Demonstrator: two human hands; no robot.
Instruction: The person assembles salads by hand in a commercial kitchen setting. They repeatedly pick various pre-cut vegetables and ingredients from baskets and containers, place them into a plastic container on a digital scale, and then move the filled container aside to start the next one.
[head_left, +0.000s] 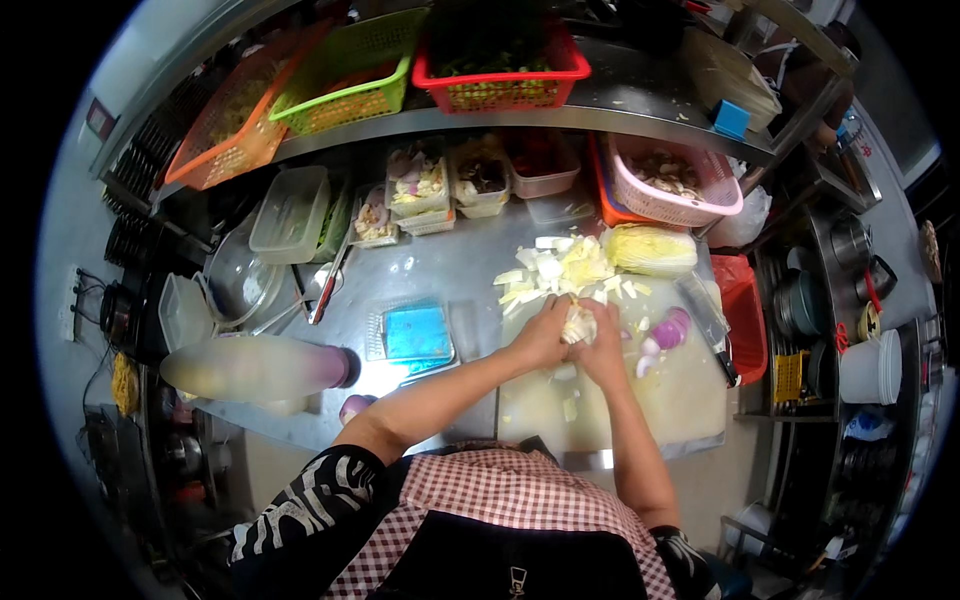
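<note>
My left hand [541, 335] and my right hand [602, 345] meet over the cutting board [640, 415], fingers curled round a pale piece of napa cabbage [578, 326]. Just beyond them lies a heap of chopped napa cabbage [560, 265]. A larger cut portion of cabbage [652, 249] rests to the right of that heap. Cut red onion [670, 328] sits right of my right hand, with small pieces around it. A broad-bladed knife [705, 310] lies along the board's right side, its black handle toward me.
Left of the board stands a clear container with a blue item [418, 332]. A large bottle [260, 368] is at the left. Food containers [420, 190] and a pink basket [680, 205] line the back, under a shelf with a red basket [500, 92]. A red bin [740, 320] stands right.
</note>
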